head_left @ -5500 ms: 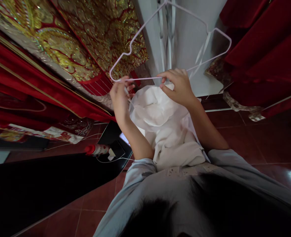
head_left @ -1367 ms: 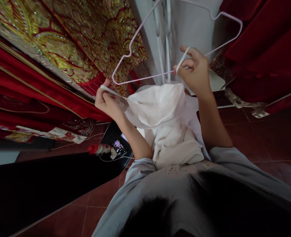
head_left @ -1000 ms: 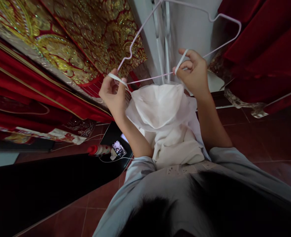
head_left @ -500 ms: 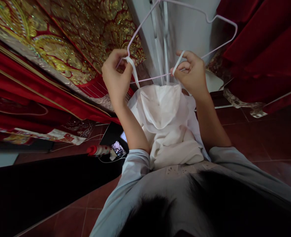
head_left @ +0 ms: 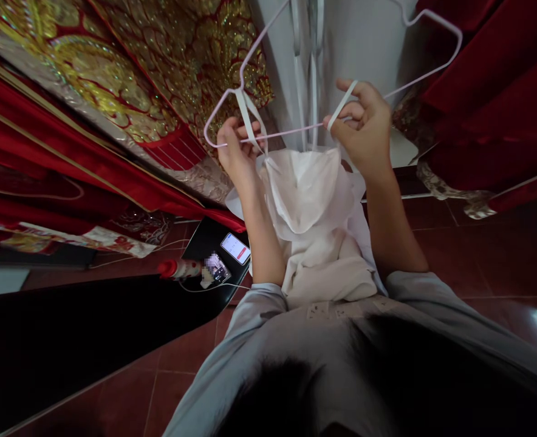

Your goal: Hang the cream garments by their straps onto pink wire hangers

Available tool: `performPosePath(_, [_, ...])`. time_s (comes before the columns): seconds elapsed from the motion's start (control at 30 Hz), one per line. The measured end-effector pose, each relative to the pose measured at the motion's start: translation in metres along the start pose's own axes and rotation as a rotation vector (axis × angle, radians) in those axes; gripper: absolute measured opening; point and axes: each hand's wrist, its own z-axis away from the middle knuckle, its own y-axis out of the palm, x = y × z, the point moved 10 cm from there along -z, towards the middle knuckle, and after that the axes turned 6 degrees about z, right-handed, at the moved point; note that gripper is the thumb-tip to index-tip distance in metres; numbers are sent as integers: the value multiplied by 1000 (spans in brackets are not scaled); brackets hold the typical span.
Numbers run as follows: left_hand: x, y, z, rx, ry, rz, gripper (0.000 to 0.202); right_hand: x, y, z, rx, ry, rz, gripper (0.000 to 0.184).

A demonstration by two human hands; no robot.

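A white garment [head_left: 302, 188] with thin straps hangs in front of my body. Its left strap [head_left: 246, 115] loops over the notch of a pink hanger [head_left: 291, 130]. At the hanger's lower left bar, my left hand [head_left: 241, 152] has its fingers curled round the bar, beside that strap. My right hand [head_left: 364, 127] holds the right strap [head_left: 342, 104], stretched between forefinger and thumb. The hanger's lower bar runs behind or through the right hand; which one I cannot tell.
Red and gold sequined garments [head_left: 168, 73] hang on the left, dark red cloth [head_left: 491, 91] on the right. A black table [head_left: 113, 321] at lower left bears a red-capped bottle [head_left: 180, 268] and two phones, one with a lit screen [head_left: 236, 248]. Red tiles [head_left: 455, 255] cover the floor.
My left hand has let go of the left strap at the notch and moved down to the lower bar. The hanger's left end now shows. My right hand has shifted slightly right and up, still holding its strap.
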Motion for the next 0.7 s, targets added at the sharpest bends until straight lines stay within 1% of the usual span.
performPosePath(0.03, [-6,1,2,10,40,14,22,1,-1,0,-14,-7,4,55])
performPosePath(0.07, [-11,1,2,14,69,21,21,1,-8,0,-60,-22,11,48])
performPosePath(0.1, [-15,1,2,19,84,21,20,2,-22,-2,-155,-51,19,37])
performPosePath(0.13, [-18,1,2,24,89,18,21,3,-43,-2,-304,-98,22,25])
performPosePath(0.17, [-21,0,1,24,88,11,23,4,-69,-1,-474,-159,18,20])
performPosePath(0.2, [-23,-1,1,21,88,2,25,3,-97,4,-662,-231,-2,21])
performPosePath(0.23, [-25,-1,0,19,88,-7,26,1,-122,7,-810,-308,-39,28])
performPosePath(0.27, [-26,-1,-1,18,86,-12,27,-2,-139,3,-838,-366,-70,34])
performPosePath(0.3, [-26,-1,-2,16,82,-11,27,-5,-152,-5,-805,-396,-98,35])
performPosePath(0.33, [-26,0,-3,13,77,-6,27,-8,-159,-18,-715,-399,-93,32])
performPosePath(0.37, [-26,0,-4,8,69,2,26,-5,-161,-29,-612,-422,-56,29])
performPosePath(0.4, [-25,-1,-5,-1,59,9,24,-1,-158,-38,-496,-438,-8,26])
performPosePath(0.47, [-23,-2,-7,-32,35,8,17,11,-143,-51,-281,-462,94,25])
performPosePath(0.53, [-22,-4,-8,-65,5,-5,15,23,-125,-57,-127,-442,198,30])
performPosePath(0.6, [-22,-5,-7,-83,-11,-10,21,32,-108,-61,-45,-366,357,32])
performPosePath(0.63, [-23,-4,-7,-86,-7,-11,24,34,-103,-61,-33,-304,429,30])
performPosePath(0.67, [-24,-4,-6,-85,1,-11,27,34,-99,-62,-17,-218,430,30])
performPosePath(0.7, [-25,-3,-5,-80,10,-7,29,31,-95,-60,5,-119,372,32])
